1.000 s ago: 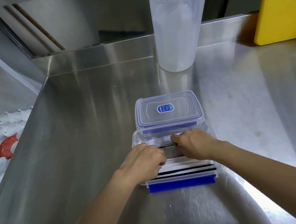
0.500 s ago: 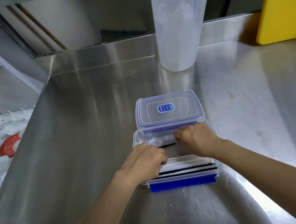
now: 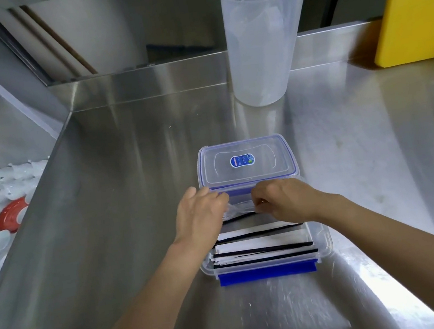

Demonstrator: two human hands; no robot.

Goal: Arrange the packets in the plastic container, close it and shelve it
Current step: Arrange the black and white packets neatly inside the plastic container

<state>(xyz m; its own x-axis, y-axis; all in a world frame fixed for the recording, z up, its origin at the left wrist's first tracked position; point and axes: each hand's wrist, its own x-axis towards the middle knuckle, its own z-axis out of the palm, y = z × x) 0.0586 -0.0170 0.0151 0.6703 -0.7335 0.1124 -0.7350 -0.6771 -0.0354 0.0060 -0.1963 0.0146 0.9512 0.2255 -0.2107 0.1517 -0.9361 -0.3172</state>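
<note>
A: Two bare hands are working inside the clear rectangular plastic container with the blue front clip [image 3: 267, 264], which is sitting on the stainless steel desk [image 3: 111, 206] close to the person. Why so close?

B: Probably so both wrists are reaching down into it easily. The flat white packets with black edges [image 3: 262, 244] are lying stacked in the near half, leaving the far end free.

A: And the hands?

B: The left hand [image 3: 201, 213] is curling over the left side, fingers bent down onto the stack. The right hand [image 3: 281, 200] is pinching a crinkly clear packet [image 3: 239, 207] between them, seemingly tucking it into that far gap.

A: The clear lid with the blue rim and small blue label [image 3: 246, 163]?

B: It is resting just behind the container, touching it, handy for closing. Further back, a tall translucent plastic jug [image 3: 261, 48] is standing well apart.
</note>
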